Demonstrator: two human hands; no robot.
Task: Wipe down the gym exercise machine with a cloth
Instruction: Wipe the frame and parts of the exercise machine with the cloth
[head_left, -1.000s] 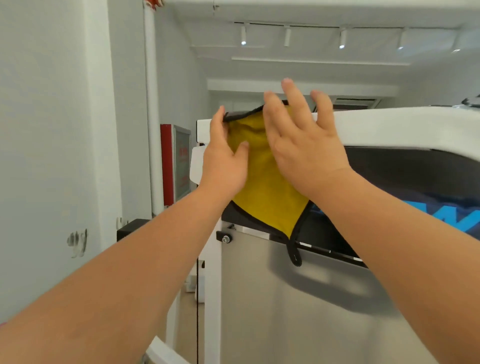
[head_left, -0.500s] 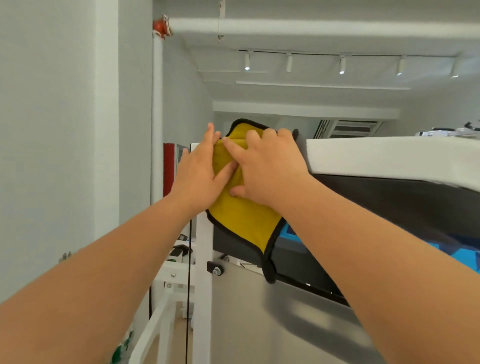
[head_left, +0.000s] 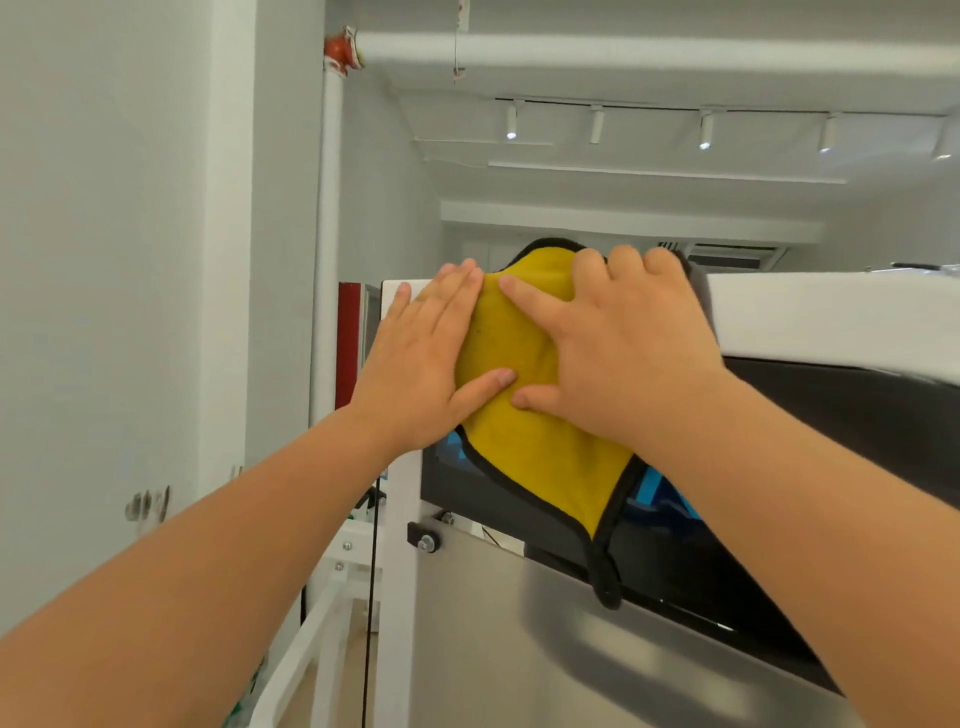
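A yellow cloth (head_left: 540, 457) with black trim is draped over the top left corner of the gym machine and hangs down over its dark panel (head_left: 857, 415). My left hand (head_left: 421, 364) lies flat on the cloth's left edge, fingers straight and thumb pressing the fabric. Beside it, my right hand (head_left: 623, 353) holds the cloth against the white top cover (head_left: 831, 317), three fingers bent over the bunched upper edge and the index finger stretched across the fabric. The corner under the cloth is hidden.
A brushed steel panel (head_left: 519, 649) fills the machine's lower front, with a white upright post (head_left: 402, 571) at its left edge. Left of the machine are a grey wall (head_left: 130, 312), a white vertical pipe (head_left: 324, 208), a red box (head_left: 348, 338) and white frame bars (head_left: 311, 649).
Both hands slid the cloth left to the machine's corner. My right hand went from spread flat to bent over the cloth's top edge, and the cloth bunched up there.
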